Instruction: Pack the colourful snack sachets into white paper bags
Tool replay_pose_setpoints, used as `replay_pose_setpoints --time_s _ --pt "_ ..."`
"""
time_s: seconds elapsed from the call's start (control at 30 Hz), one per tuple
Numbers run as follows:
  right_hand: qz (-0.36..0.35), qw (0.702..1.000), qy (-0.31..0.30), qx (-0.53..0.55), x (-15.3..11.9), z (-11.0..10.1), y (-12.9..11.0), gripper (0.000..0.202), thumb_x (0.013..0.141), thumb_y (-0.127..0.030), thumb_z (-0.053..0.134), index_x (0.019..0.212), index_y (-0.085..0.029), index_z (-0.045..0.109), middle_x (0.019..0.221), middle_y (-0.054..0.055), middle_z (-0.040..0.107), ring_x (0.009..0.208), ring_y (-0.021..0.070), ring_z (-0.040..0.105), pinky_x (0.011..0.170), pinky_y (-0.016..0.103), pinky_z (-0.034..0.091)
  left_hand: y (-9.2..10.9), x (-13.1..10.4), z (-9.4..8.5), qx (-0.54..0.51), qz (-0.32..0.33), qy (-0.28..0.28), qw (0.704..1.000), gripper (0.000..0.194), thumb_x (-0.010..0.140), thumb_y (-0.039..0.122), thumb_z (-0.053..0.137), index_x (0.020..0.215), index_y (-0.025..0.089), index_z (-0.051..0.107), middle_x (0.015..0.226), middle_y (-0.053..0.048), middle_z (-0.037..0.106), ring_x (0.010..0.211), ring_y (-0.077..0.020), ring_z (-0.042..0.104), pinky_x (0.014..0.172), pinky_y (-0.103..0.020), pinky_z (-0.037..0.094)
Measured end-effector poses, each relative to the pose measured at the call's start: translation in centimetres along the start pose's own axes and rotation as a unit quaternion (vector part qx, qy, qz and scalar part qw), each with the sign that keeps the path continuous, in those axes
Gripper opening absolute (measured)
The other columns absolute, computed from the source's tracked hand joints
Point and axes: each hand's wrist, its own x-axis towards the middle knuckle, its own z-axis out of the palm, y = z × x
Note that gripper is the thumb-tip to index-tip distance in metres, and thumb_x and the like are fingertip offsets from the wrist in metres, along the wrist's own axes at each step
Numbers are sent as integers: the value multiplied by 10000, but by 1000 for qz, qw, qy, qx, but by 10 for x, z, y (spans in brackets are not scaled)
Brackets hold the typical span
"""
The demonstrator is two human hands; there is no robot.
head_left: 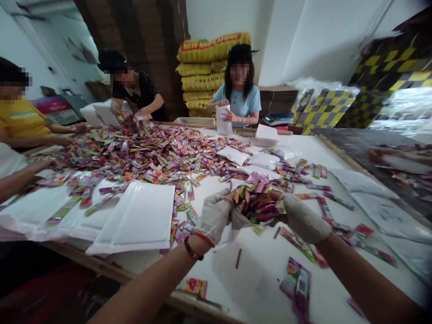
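Between my two hands is a thick bundle of small colourful sachets, held just above the white tabletop. My left hand, in a pale knit glove with a red cuff, is closed around the bundle's left side. On the other side my right hand, also gloved, grips the bundle; its fingertips are partly hidden by the sachets. Something pale shows under the bundle near my left fingers; whether it is glove or bag I cannot tell. Loose sachets lie below and right of my hands.
A big heap of sachets covers the far left of the table. White padded mailers lie at left, filled white pouches at right. Several co-workers sit around the table; one opposite holds a white bag. A wooden rim edges the table.
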Motion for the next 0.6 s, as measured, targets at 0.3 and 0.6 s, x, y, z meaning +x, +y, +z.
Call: replay_pose_setpoints --time_s 0.3,0.6 --pt "-40 991 34 -124 13 -12 -40 216 681 -285 484 491 -196 435 393 -41 438 352 73 401 366 190 333 27 17 -9 183 35 -25 982 151 681 230 514 546 162 519 386 76 379 342 -35 257 370 -186 188" --pt "69 991 -27 114 30 -6 8 361 732 -517 491 744 -169 588 658 64 681 530 136 624 553 258 516 8 33 -8 141 -9 14 990 269 745 340 499 522 197 450 352 74 347 307 -72 299 334 -193 231"
